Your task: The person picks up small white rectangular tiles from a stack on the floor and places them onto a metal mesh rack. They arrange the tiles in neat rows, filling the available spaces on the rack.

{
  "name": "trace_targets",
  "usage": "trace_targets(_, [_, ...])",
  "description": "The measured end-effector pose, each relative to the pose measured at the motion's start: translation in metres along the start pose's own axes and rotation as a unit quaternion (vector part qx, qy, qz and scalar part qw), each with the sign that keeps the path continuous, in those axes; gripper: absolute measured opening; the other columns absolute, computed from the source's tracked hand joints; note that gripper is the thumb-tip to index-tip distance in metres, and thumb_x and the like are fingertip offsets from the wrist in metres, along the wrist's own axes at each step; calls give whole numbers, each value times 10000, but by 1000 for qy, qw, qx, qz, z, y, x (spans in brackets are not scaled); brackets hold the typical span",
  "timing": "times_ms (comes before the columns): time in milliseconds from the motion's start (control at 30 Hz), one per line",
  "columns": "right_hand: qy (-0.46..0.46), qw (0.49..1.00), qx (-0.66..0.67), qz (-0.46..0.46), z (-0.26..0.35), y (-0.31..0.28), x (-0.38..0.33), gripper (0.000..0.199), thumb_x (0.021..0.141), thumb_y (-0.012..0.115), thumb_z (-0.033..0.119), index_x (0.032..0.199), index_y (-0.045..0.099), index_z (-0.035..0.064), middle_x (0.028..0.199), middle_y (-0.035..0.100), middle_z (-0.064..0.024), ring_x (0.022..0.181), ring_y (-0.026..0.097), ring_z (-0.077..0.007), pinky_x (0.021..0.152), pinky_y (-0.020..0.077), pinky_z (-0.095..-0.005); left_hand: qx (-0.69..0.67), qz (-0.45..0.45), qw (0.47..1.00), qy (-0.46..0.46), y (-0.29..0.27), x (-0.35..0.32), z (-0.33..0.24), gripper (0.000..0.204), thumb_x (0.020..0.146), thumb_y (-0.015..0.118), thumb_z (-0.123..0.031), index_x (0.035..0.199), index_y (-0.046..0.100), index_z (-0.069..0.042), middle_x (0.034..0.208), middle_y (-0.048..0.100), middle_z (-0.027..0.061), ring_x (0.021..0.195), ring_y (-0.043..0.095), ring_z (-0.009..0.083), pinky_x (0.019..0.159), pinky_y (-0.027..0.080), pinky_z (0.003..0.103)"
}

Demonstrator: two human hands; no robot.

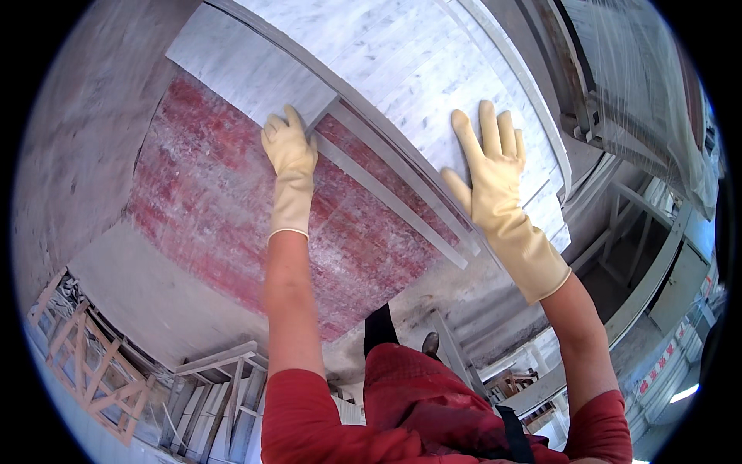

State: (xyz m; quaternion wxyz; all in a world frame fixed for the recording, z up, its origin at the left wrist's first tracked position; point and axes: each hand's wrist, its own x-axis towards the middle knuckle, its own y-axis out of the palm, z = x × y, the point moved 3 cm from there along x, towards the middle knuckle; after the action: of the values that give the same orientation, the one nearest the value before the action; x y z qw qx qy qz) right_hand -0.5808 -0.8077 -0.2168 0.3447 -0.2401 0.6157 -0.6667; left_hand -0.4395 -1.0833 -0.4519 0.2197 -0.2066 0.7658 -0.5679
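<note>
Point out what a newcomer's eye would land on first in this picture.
The pale yellow gloves stand out first: the right hand lies with fingers spread on the large white, grey-flecked surface at upper centre, while the left hand is at the lower edge of a smaller white piece to its left. Next comes the blotchy red surface spreading below that piece, left of centre.

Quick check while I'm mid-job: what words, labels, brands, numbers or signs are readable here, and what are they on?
Red characters on the pale wall at lower right: too small and blurred to read.
Left gloved hand, right gloved hand, grey-veined white slabs: no lettering visible.
</note>
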Motion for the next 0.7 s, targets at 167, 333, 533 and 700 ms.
trace_targets(167, [0, 1000, 8, 7, -1, 0, -1, 884, 824, 867, 338, 1623, 533, 165, 1646, 440, -348, 1424, 441, -600, 1191, 338, -692, -1, 44, 999, -13, 13, -10, -2, 829, 839, 877, -224, 1561, 512, -44, 1220, 649, 229, 1154, 656, 424, 1013, 511, 560])
trace_targets(333, [-7, 1000, 3, -5, 1, -2, -1, 909, 795, 858, 290, 1625, 537, 108, 1635, 450, -373, 1404, 457, -613, 1186, 346, -684, 31, 85, 995, -52, 11, -4, -8, 882, 842, 905, -305, 1590, 508, -55, 1248, 692, 224, 1185, 677, 420, 1059, 515, 566])
trace_targets(533, [-10, 1000, 2, -13, 0, 0, -2, 895, 803, 852, 300, 1623, 545, 111, 1641, 449, -374, 1412, 459, -617, 1194, 338, -693, 87, 79, 993, -7, 6, -1, -7, 862, 844, 904, -376, 1542, 526, -40, 1159, 741, 203, 1163, 698, 379, 1190, 419, 582])
trace_targets(700, [-1, 1000, 15, -3, -2, 0, -2, 871, 835, 858, 361, 1624, 543, 170, 1664, 431, -354, 1440, 441, -612, 1208, 320, -703, 76, 113, 991, -10, 3, 7, -6, 900, 817, 929, -407, 1549, 534, -65, 1232, 714, 198, 1218, 670, 366, 1223, 391, 575])
